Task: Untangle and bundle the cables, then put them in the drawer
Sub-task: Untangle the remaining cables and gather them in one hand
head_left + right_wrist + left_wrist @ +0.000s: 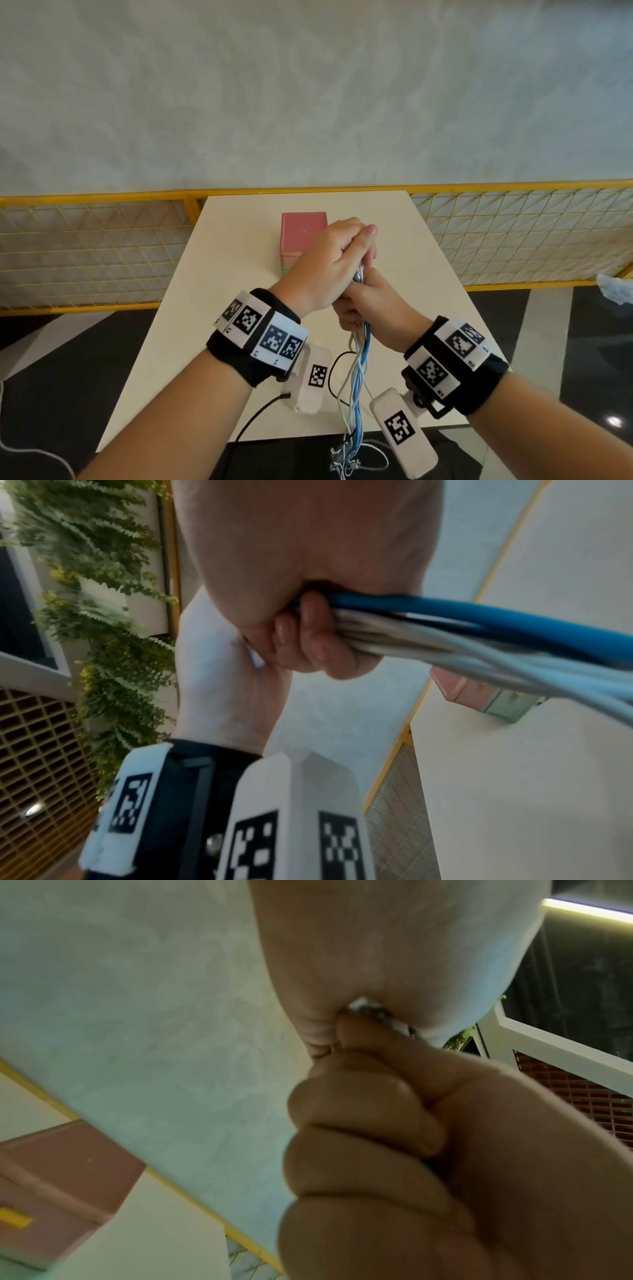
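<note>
Low in the frame's centre, loose ends of the cables [358,394] dangle past the near edge of the table [239,274]. Just above, the right hand [368,305] has its fingers [308,639] wrapped round the blue and white bundle. Higher still, the left hand [329,260] clasps the bundle's upper end, fingers curled. Beyond the hands sits a pink drawer box [301,233] on the table.

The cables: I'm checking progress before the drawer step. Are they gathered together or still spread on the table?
Gathered: both the left hand and right hand grip the blue and white cables as one hanging bunch.
</note>
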Demonstrator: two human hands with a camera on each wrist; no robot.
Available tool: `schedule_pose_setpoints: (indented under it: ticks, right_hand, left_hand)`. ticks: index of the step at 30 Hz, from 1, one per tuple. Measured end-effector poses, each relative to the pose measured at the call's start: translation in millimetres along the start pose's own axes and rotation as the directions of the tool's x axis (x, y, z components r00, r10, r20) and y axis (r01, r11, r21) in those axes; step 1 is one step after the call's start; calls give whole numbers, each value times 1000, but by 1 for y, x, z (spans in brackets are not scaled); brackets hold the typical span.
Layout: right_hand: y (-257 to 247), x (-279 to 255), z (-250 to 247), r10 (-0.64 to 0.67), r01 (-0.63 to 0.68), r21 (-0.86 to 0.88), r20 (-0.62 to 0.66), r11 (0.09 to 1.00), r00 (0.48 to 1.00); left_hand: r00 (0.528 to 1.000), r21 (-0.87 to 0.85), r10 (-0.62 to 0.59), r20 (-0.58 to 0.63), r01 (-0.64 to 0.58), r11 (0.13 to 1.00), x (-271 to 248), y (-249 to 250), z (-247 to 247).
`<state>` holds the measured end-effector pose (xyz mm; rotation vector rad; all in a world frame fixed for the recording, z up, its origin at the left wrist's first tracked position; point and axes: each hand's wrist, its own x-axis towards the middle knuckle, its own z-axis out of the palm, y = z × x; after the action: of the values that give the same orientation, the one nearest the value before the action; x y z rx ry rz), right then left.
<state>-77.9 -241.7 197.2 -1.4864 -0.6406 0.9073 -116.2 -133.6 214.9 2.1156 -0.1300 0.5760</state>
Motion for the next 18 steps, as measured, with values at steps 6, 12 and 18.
schedule_pose_setpoints:
  ticks: [6, 12, 18]
  right_hand:
    - [9, 6, 7, -40, 36, -35, -138, 999, 990]
    - [5, 5, -4, -97, 116, -217, 96, 969, 991]
    - [14, 10, -2, -100, 107, -105, 64, 989, 993]
  left_hand:
    - [986, 265, 99, 131, -131, 955, -5, -8, 2]
    - [991, 326, 125, 48, -134, 936, -3, -15, 3]
    - [996, 306, 90, -24, -78, 949, 3, -17, 0]
